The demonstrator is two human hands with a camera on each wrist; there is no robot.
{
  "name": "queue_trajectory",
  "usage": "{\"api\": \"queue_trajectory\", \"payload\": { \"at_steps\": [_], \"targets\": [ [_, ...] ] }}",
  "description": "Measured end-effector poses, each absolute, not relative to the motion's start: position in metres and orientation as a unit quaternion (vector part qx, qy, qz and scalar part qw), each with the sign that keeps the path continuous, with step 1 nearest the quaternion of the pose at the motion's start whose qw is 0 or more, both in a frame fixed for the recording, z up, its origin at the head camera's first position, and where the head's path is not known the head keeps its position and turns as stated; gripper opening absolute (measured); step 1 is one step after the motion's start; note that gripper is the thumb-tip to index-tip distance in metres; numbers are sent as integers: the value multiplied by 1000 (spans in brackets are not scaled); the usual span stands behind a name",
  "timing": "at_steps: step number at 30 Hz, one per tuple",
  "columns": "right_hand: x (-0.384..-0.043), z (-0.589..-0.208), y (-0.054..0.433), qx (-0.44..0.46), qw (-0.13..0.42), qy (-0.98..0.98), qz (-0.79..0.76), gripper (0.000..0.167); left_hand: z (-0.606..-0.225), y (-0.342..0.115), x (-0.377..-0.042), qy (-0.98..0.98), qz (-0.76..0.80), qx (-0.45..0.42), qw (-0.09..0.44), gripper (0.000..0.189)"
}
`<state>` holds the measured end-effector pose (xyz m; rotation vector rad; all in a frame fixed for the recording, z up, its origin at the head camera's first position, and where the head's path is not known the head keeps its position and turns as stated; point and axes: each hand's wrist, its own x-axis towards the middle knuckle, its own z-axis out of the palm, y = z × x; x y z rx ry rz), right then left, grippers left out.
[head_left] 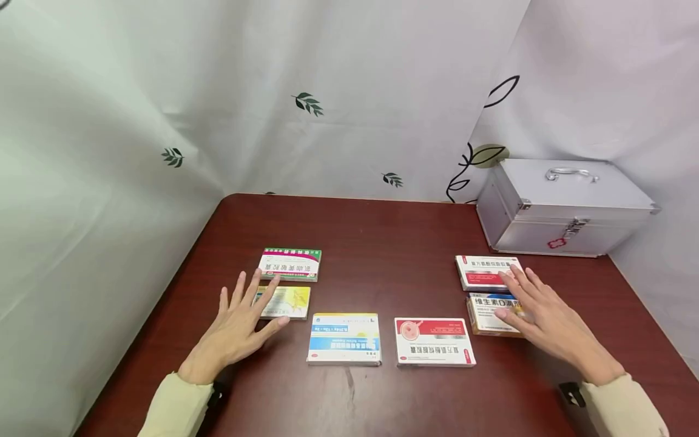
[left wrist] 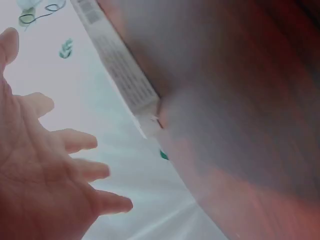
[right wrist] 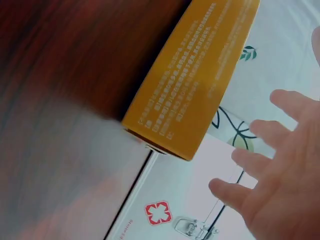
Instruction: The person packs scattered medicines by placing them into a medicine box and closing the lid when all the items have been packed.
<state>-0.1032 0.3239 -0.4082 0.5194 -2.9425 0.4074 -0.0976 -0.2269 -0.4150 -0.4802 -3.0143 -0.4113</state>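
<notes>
My left hand [head_left: 235, 328], fingers spread, hovers by a yellow-and-white medicine box [head_left: 292, 302] and partly covers it in the head view. Just behind that lies a green-and-white medicine box [head_left: 295, 265]. On the other side, my right hand [head_left: 546, 315] is spread above a vitamin D drops box [head_left: 488, 315] with orange sides, beside a red-and-white box [head_left: 480, 272]. Between the hands lie a blue-and-white box [head_left: 344, 340] and another red-and-white box [head_left: 434, 343]. Neither hand holds anything. In the right wrist view the orange side [right wrist: 185, 85] shows close to the fingers.
A silver metal case [head_left: 568, 206] with a top handle and a front latch stands at the back right of the dark red table [head_left: 360, 230]. White curtains with leaf prints [head_left: 349, 91] hang behind the table and along its sides.
</notes>
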Motion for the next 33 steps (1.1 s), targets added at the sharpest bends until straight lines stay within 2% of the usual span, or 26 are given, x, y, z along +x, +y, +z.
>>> {"api": "queue_trajectory", "payload": {
  "at_steps": [8,11,15,22,24,27,30,33],
  "targets": [
    [-97,-406,318,146,62,-937,312,57,-406,-205,-99,-968,-143,-198,59,72],
    [-99,-402,320,131,82,-921,357,48,-401,-190,-101,-964,-157,-203,71,65],
    [-109,-395,329,71,136,-893,423,37,-389,-158,-114,-960,-186,-193,83,51],
    [-143,-384,370,-107,311,-803,497,20,-371,-89,-153,-940,-268,-206,53,41],
    [-154,-381,385,-140,355,-783,492,11,-370,-72,-167,-930,-295,-216,29,41],
    [-168,-379,409,-176,413,-771,453,13,-371,-48,-186,-917,-342,-207,-23,46],
    [-182,-374,431,-222,426,-768,424,15,-370,-25,-201,-899,-394,-179,-62,47],
    [-195,-365,448,-290,393,-765,421,8,-369,-5,-212,-883,-434,-166,-70,47]
  ]
}}
